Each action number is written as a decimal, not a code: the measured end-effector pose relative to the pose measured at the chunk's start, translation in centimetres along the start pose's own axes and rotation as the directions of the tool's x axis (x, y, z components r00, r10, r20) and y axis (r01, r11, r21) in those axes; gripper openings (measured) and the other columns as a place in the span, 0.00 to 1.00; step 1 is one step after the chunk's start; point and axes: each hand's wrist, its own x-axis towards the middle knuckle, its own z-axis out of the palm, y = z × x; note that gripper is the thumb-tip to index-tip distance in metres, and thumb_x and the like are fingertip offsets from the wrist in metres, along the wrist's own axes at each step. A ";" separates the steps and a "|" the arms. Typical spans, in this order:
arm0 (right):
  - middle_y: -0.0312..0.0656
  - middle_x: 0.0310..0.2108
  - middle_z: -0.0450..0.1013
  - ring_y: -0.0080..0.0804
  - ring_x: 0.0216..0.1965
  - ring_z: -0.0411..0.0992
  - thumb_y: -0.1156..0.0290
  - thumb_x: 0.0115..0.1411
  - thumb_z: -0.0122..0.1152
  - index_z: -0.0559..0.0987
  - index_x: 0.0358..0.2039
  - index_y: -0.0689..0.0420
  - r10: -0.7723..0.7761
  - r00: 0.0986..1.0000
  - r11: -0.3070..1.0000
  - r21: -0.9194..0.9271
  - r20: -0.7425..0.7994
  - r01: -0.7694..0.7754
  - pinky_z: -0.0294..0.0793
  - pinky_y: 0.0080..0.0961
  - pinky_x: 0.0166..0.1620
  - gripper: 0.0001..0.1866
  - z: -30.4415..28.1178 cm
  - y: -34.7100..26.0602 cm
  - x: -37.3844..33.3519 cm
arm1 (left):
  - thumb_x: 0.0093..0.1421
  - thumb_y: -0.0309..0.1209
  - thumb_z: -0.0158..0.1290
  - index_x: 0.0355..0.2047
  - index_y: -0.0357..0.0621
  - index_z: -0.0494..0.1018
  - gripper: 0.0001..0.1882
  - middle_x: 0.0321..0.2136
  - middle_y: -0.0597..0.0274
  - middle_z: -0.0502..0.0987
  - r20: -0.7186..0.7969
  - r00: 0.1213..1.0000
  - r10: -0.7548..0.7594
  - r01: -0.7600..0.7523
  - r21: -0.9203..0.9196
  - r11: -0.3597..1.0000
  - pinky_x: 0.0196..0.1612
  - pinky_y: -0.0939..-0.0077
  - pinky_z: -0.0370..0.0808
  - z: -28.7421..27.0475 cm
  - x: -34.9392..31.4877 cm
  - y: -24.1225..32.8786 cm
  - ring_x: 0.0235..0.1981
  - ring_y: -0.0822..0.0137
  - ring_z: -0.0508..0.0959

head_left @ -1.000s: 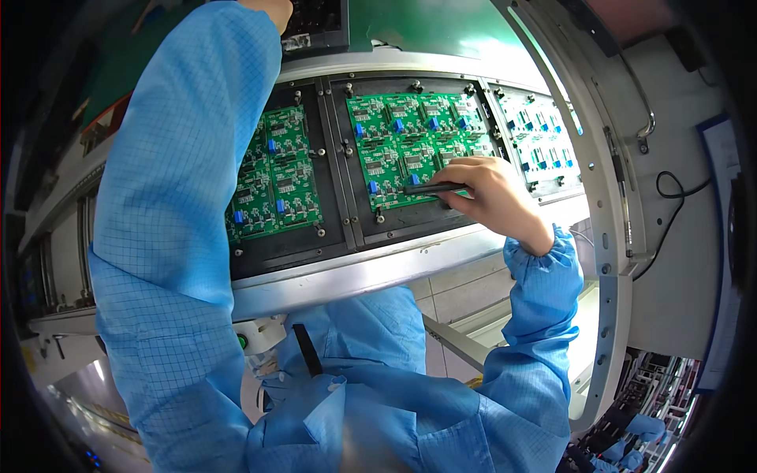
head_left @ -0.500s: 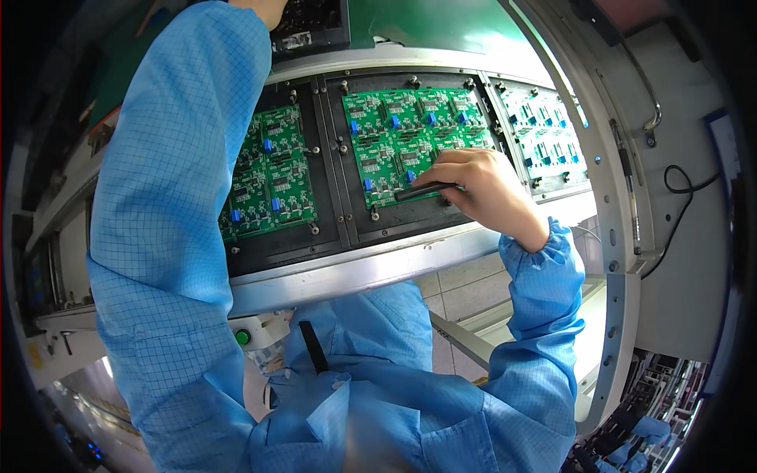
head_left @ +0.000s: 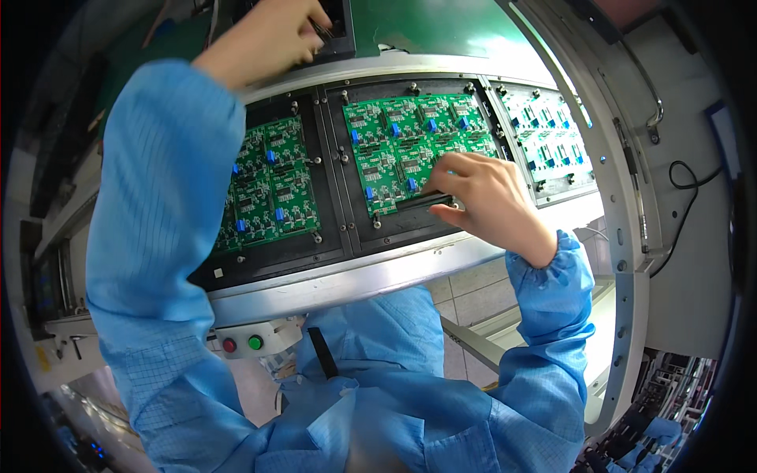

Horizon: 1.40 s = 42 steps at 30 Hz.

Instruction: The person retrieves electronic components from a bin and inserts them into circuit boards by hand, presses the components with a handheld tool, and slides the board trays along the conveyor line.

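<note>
Lying partly under right grip (head_left: 493, 197): board (head_left: 414, 146)

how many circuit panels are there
3: the left panel, partly behind the left sleeve; the middle panel, partly behind the right hand; the right panel, washed out by glare. More could be hidden behind the left sleeve.

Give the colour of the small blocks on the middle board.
The blocks are blue, clearest in head view.

A pale control box (head_left: 277, 335) is carrying a red push button (head_left: 229, 345) and a green push button (head_left: 255, 342) — side by side. A black cable (head_left: 693, 188) is looping over a panel (head_left: 694, 276) — right of a perforated upright (head_left: 633, 315).
</note>
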 end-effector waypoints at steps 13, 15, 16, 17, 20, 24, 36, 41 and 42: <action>0.37 0.30 0.78 0.25 0.24 0.74 0.74 0.57 0.63 0.81 0.42 0.53 0.001 0.767 0.998 -0.042 -0.642 -0.036 0.70 0.18 0.28 0.11 -2.6 1.3 5.1 | 0.58 0.24 0.56 0.30 0.34 0.78 0.05 0.28 0.46 0.80 0.379 0.925 0.035 0.037 -0.181 0.983 0.37 0.64 0.78 8.9 -8.0 8.7 0.32 0.52 0.81; 0.36 0.30 0.78 0.21 0.24 0.72 0.77 0.57 0.63 0.81 0.41 0.55 0.103 0.719 0.995 0.071 -0.688 -0.074 0.69 0.16 0.28 0.10 -0.4 0.2 2.7 | 0.58 0.25 0.57 0.31 0.32 0.78 0.06 0.28 0.48 0.80 0.393 0.919 -0.029 0.075 -0.101 0.992 0.36 0.66 0.77 9.4 -8.3 8.6 0.30 0.56 0.80; 0.34 0.29 0.78 0.17 0.23 0.70 0.79 0.57 0.63 0.81 0.41 0.56 0.215 0.657 0.976 0.180 -0.723 -0.122 0.68 0.14 0.28 0.10 0.7 -0.3 1.3 | 0.58 0.25 0.57 0.31 0.32 0.78 0.06 0.28 0.48 0.80 0.392 0.920 -0.027 0.072 -0.099 0.993 0.36 0.66 0.77 9.6 -8.4 8.6 0.30 0.56 0.80; 0.35 0.26 0.76 0.19 0.22 0.71 0.80 0.54 0.64 0.81 0.41 0.54 0.282 0.596 0.959 0.242 -0.751 -0.148 0.67 0.15 0.26 0.13 2.2 -0.4 -0.1 | 0.57 0.25 0.57 0.31 0.32 0.78 0.06 0.29 0.48 0.80 0.398 0.917 -0.011 0.060 -0.110 0.992 0.37 0.65 0.77 9.9 -8.4 8.7 0.30 0.56 0.80; 0.36 0.21 0.73 0.18 0.20 0.68 0.81 0.53 0.63 0.81 0.40 0.53 0.501 0.540 0.865 0.392 -0.676 -0.312 0.64 0.16 0.24 0.14 5.4 -0.8 -3.7 | 0.57 0.26 0.58 0.32 0.33 0.78 0.07 0.29 0.49 0.79 0.404 0.915 -0.021 0.052 -0.067 0.996 0.38 0.65 0.77 10.2 -8.5 8.8 0.32 0.55 0.80; 0.34 0.19 0.71 0.17 0.19 0.64 0.82 0.53 0.63 0.81 0.41 0.55 0.540 0.480 0.840 0.471 -0.691 -0.267 0.62 0.15 0.23 0.14 6.6 -0.5 -4.8 | 0.58 0.27 0.58 0.31 0.35 0.77 0.06 0.29 0.51 0.79 0.418 0.907 -0.057 0.027 0.077 0.997 0.40 0.65 0.77 10.2 -8.6 9.1 0.34 0.55 0.80; 0.31 0.21 0.70 0.11 0.23 0.65 0.82 0.60 0.58 0.80 0.42 0.57 0.597 0.479 0.794 0.558 -0.644 -0.239 0.61 0.10 0.27 0.11 6.3 0.3 -5.5 | 0.50 0.16 0.53 0.25 0.33 0.72 0.02 0.27 0.44 0.77 0.356 0.933 0.048 -0.116 0.173 0.978 0.37 0.57 0.79 9.9 -9.3 10.1 0.33 0.46 0.81; 0.31 0.23 0.71 0.12 0.24 0.68 0.84 0.60 0.55 0.79 0.44 0.58 0.600 0.499 0.789 0.567 -0.625 -0.238 0.64 0.10 0.28 0.13 6.4 0.9 -5.9 | 0.49 0.15 0.53 0.25 0.33 0.72 0.03 0.27 0.44 0.77 0.362 0.931 0.038 -0.134 0.244 0.961 0.37 0.59 0.80 9.9 -9.4 10.9 0.33 0.46 0.81; 0.31 0.23 0.71 0.12 0.24 0.68 0.84 0.60 0.55 0.79 0.44 0.58 0.600 0.499 0.788 0.569 -0.625 -0.235 0.64 0.10 0.28 0.13 6.4 0.9 -6.0 | 0.49 0.15 0.52 0.25 0.33 0.72 0.03 0.27 0.44 0.77 0.367 0.930 0.036 -0.139 0.258 0.956 0.37 0.60 0.80 9.9 -9.4 11.0 0.33 0.46 0.81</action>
